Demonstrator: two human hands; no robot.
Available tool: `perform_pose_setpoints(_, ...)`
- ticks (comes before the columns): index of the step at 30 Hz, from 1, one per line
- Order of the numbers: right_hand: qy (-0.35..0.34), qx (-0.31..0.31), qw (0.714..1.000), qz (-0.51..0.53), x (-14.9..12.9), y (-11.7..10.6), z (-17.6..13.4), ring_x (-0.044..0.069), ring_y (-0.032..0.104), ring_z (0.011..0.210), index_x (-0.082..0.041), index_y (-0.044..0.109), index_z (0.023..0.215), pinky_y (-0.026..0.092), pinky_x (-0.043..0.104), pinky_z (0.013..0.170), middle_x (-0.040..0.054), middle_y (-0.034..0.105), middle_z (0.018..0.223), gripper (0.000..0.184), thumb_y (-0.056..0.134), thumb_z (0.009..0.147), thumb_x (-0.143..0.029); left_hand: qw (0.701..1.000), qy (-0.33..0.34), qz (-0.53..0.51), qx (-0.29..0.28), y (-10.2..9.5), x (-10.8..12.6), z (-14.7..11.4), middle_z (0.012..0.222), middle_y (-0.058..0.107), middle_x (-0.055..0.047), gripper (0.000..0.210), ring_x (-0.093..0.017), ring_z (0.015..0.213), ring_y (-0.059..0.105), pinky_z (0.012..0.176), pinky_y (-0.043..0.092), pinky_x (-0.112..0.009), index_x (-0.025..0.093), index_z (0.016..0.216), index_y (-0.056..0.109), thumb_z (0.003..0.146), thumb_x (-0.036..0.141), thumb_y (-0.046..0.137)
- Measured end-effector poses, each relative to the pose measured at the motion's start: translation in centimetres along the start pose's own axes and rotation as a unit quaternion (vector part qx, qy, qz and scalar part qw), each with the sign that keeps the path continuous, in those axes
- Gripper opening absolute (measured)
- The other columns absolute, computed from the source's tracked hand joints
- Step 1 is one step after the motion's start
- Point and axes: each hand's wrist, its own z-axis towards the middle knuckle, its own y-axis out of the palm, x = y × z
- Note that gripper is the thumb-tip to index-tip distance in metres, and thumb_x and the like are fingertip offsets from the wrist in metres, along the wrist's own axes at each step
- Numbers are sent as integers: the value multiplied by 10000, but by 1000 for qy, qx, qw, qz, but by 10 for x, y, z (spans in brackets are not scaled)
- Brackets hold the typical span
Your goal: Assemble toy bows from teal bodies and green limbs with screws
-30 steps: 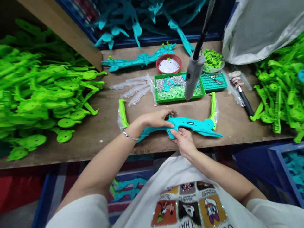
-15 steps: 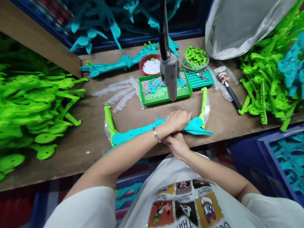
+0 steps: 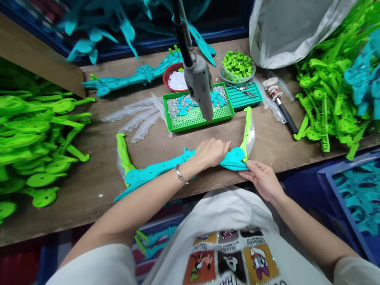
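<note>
A turquoise plastic toy bow (image 3: 157,168) lies on the bench, with a green limb at each end, the left one (image 3: 125,156) and the right one (image 3: 246,130). Clear plastic pieces sit along the outer sides of these limbs. My left hand (image 3: 211,152), its wrist wearing a silver bracelet, is closed over the bow right of its middle and hides that part. At the bow's right end, my right hand (image 3: 263,177) pinches the pointed turquoise tip between thumb and fingers. Above the bench hangs a grey power screwdriver (image 3: 199,85), touched by neither hand.
A green tray (image 3: 202,122) holds screws and small turquoise pieces. Behind are a red bowl (image 3: 166,80) of white pieces and a clear tub (image 3: 252,73) of green parts. Green limbs are heaped left (image 3: 38,138) and right (image 3: 323,95). A black-handled tool (image 3: 286,118) lies right.
My right hand has moved right, from beneath my left wrist to the bow's right tip. My left hand stays on the bow. The whole view has shifted slightly.
</note>
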Motion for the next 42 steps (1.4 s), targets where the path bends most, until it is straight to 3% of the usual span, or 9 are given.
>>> perform_pose_setpoints(10, -57, 52, 997, 15, 12, 9, 3, 173, 734, 757, -189, 769, 941, 644, 398, 848, 34, 787, 915, 405, 932, 641, -407, 999, -13, -5, 48, -2, 9, -3, 1002, 758, -231, 866, -352, 992, 732, 835, 509, -418, 123, 962, 792, 1034, 614, 82)
perform_pose_setpoints(17, 52, -87, 990, -98, -25, -7, 24, 162, 736, 800, -180, 784, 941, 609, 293, 798, 56, 794, 915, 356, 878, 715, -438, 999, -9, -10, 30, 8, 13, -6, 1005, 763, -211, 806, -330, 960, 737, 828, 506, -410, 143, 972, 786, 1036, 609, 133)
perform_pose_setpoints(22, 81, -77, 986, -126, -37, 10, 41, 156, 674, 601, -149, 757, 813, 566, 275, 601, 31, 762, 739, 429, 984, 509, -349, 999, 13, -26, 40, 8, 18, -7, 924, 759, -199, 760, -324, 909, 737, 805, 510, -411, 138, 877, 768, 1042, 595, 183)
perform_pose_setpoints(27, 69, -49, 989, -124, -30, 18, 44, 178, 692, 623, -158, 753, 781, 578, 298, 627, 36, 769, 750, 409, 986, 508, -354, 971, 34, -158, 175, 17, 7, -42, 971, 742, -150, 525, -273, 986, 693, 912, 498, -407, 172, 931, 704, 1046, 528, 337)
perform_pose_setpoints(29, 71, -49, 989, -122, -30, 18, 44, 193, 711, 676, -163, 770, 815, 596, 309, 663, 48, 784, 805, 407, 976, 529, -368, 935, -5, -283, 213, 32, 5, -71, 898, 727, -122, 516, -245, 943, 683, 916, 513, -402, 195, 823, 662, 1031, 563, 366)
perform_pose_setpoints(31, 75, -52, 988, -126, -31, 18, 43, 201, 719, 713, -164, 783, 855, 606, 310, 681, 58, 792, 846, 421, 968, 545, -379, 875, -66, -464, 119, 52, 11, -96, 765, 703, -74, 522, -200, 780, 678, 796, 556, -361, 214, 733, 614, 990, 630, 431)
perform_pose_setpoints(34, 73, -46, 986, -144, -32, 20, 39, 196, 714, 703, -163, 779, 859, 602, 296, 651, 61, 791, 845, 410, 959, 569, -390, 669, -138, -730, -24, 77, 34, -109, 949, 742, -90, 508, -185, 761, 717, 748, 593, -352, 194, 927, 616, 848, 695, 645)
perform_pose_setpoints(37, 70, -37, 983, -166, -32, 23, 32, 203, 711, 673, -174, 763, 847, 601, 306, 609, 55, 787, 828, 394, 951, 589, -405, 509, -122, -852, 27, 86, 56, -96, 1109, 734, -116, 626, -210, 919, 744, 871, 593, -370, 187, 1116, 600, 721, 615, 828)
perform_pose_setpoints(42, 38, -53, 982, -175, -26, 30, 25, 212, 708, 660, -175, 758, 861, 602, 320, 598, 55, 776, 806, 416, 956, 582, -412, 441, -87, -888, 91, 82, 67, -79, 1092, 739, -127, 576, -245, 955, 734, 871, 615, -406, 147, 1137, 678, 717, 489, 875)
